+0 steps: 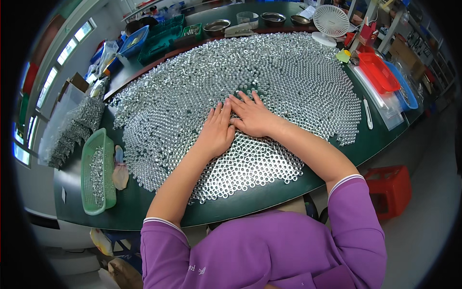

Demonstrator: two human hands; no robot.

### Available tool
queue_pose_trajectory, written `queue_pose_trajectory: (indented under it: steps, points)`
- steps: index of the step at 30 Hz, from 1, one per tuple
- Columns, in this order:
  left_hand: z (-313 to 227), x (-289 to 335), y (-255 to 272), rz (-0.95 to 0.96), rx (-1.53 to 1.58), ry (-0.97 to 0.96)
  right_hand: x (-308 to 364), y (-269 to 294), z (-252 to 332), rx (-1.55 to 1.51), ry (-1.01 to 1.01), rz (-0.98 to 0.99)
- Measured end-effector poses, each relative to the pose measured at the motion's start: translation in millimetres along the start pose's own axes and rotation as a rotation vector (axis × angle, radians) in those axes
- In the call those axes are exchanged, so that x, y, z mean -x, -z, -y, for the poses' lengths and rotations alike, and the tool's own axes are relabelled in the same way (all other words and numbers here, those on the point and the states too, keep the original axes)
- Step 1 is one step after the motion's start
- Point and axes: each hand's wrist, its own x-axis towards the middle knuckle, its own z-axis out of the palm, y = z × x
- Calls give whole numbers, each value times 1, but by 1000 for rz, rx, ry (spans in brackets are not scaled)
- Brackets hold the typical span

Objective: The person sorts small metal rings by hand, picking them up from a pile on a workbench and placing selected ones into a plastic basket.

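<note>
A broad spread of small silvery metal rings, perhaps nuts or bushings, covers the dark green table. Near the middle of the spread, my left hand lies flat on the pieces with its fingers stretched forward. My right hand rests beside it, fingers spread, the two hands touching along their inner sides. Closest to me the rings lie flat in one tight layer; at the far side they are heaped and jumbled. What is under my palms is hidden.
On the left stand a light green basket holding metal pieces, a small cloth-like item and filled plastic bags. To the right lie a white-handled tool, a red tray and a blue tray. A white fan and metal bowls stand behind.
</note>
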Motion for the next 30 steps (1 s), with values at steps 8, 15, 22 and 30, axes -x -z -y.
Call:
queue_pose_trajectory:
  steps: [8,15,22,30]
  points:
    - [47,35,44,-185,8,237,4,14,-41,-209,-85,-514]
    - [75,59,70,-298,-4,481,-22,7,-24,-201,11,-316]
    - [80,73,80,-219,74,565,-29,10,-34,-252,-211,-303]
    - [71,50,69,-102,164,560,-50,12,-46,-273,-256,-357]
